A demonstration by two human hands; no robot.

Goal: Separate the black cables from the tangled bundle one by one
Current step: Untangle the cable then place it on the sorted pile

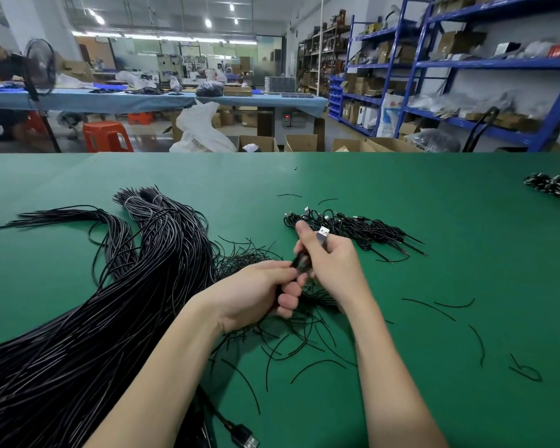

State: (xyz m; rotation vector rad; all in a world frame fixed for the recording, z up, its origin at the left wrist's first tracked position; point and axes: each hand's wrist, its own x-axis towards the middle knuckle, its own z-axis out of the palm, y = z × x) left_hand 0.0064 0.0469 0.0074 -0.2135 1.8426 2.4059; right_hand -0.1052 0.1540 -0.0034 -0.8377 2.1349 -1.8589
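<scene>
A thick bundle of long black cables point(117, 302) sprawls over the left of the green table point(401, 189), tied near its far ends. My left hand point(256, 295) grips a coiled black cable point(301, 265) at the table's middle. My right hand point(330, 260) holds the same cable higher up, and its silver USB plug point(323, 235) sticks out above the fingers. Behind my hands lies a small pile of separated, coiled cables point(353, 229) with plugs showing.
Short black cable offcuts point(304, 347) litter the table under and right of my arms. Another cable heap point(556, 187) sits at the far right edge. A loose USB plug point(248, 439) lies near the bottom. Shelves, boxes and a person are beyond the table.
</scene>
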